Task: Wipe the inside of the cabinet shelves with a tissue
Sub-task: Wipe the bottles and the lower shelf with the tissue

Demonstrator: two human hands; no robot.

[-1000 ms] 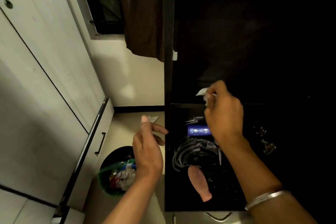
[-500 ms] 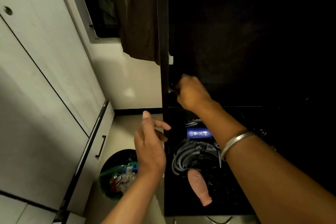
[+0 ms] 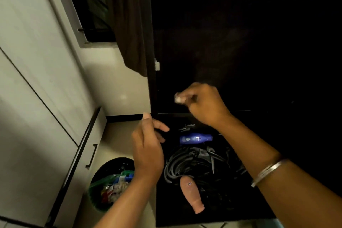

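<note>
A small crumpled white tissue (image 3: 178,97) is pinched in the curled fingers of the right hand (image 3: 205,104), held inside the dark wooden cabinet (image 3: 240,52) just above its lower shelf. The left hand (image 3: 148,151) is held loosely open, empty, beside the cabinet's edge.

Your open room is the dark upper compartment of the cabinet (image 3: 240,52), at centre and right of the frame, where nothing shows. Its left wall (image 3: 151,61) closes off that side. On the shelf below, a coil of black cables (image 3: 196,161), a blue bottle (image 3: 195,138) and a pink bottle (image 3: 191,193) crowd the left part. At lower left, a waste bin (image 3: 111,185) stands just beside the cabinet.
</note>
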